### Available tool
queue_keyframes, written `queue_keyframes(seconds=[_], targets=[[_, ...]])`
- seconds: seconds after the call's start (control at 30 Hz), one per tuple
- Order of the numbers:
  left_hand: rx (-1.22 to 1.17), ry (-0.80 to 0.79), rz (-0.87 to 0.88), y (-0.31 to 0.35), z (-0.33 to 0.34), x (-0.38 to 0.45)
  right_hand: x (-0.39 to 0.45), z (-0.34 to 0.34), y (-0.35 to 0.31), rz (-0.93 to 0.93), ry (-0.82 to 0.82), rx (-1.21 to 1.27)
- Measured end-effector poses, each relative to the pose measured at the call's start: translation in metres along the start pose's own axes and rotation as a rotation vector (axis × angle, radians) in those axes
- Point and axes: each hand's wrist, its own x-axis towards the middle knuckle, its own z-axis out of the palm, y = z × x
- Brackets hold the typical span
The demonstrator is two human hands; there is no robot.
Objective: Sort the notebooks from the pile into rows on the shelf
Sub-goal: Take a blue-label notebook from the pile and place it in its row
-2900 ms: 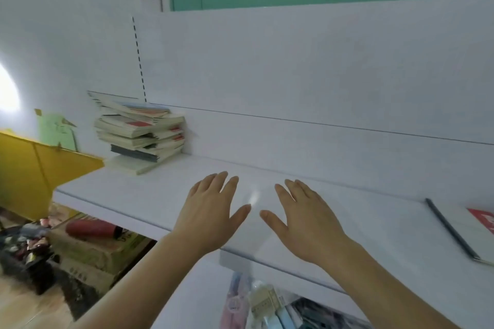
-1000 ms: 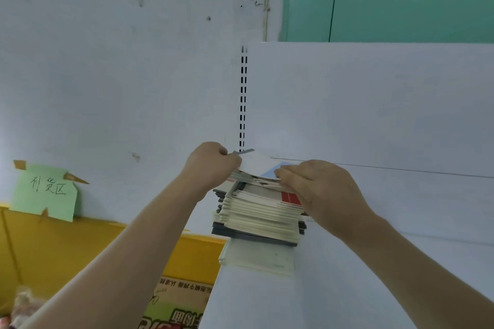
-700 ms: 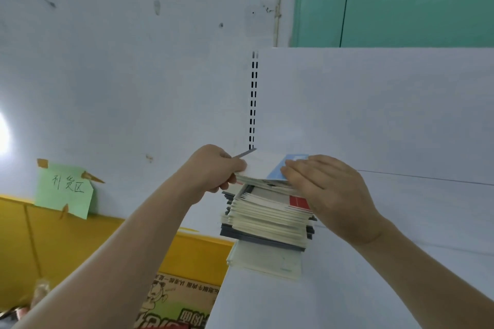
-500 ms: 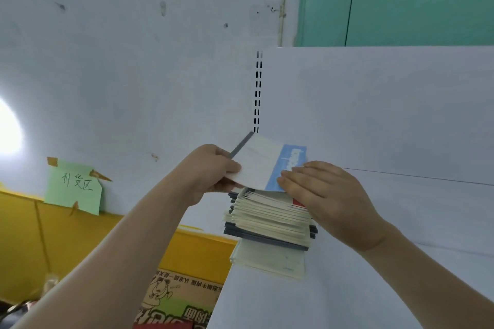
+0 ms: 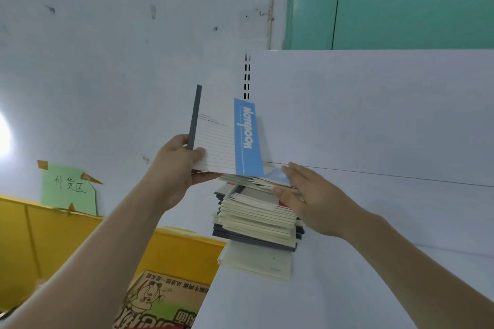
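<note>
A pile of notebooks (image 5: 256,219) sits at the left end of the white shelf (image 5: 347,288), against its back panel. My left hand (image 5: 176,168) grips a white notebook with a blue stripe and a dark spine (image 5: 224,136) by its lower left corner, tilted up nearly upright above the pile. My right hand (image 5: 307,195) rests on the right side of the pile's top, fingers on the upper notebooks, one of them with a light blue cover (image 5: 276,176).
A white wall stands behind, with a green door (image 5: 401,0) at the upper right. A green paper note (image 5: 68,188) is taped above a yellow panel (image 5: 40,238) at the left. A printed cardboard box (image 5: 160,302) lies below the shelf's left edge.
My left hand has lifted the blue-striped notebook off the pile and tipped it up on end. My right hand has slid onto the notebooks beneath it.
</note>
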Motion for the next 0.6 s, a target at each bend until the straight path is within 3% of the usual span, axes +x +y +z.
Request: queue_keyframes(seconds=[0.07, 0.17, 0.33, 0.5, 0.6], targets=[[0.057, -0.004, 0.037, -0.002, 0.001, -0.001, 0.0, 0.0, -0.002, -0.058, 0.024, -0.015], [0.073, 0.057, 0.066, 0.002, 0.003, -0.003, -0.004, -0.013, 0.002, 0.008, 0.096, 0.065], [0.081, 0.119, 0.061, 0.008, 0.006, -0.003, -0.008, -0.034, 0.008, 0.032, 0.007, 0.159], [0.094, 0.127, 0.069, 0.008, 0.01, -0.004, -0.008, -0.04, 0.011, -0.047, 0.118, -0.28], [0.07, 0.128, 0.049, 0.008, 0.009, -0.003, -0.009, -0.05, 0.023, 0.013, 0.202, -0.135]])
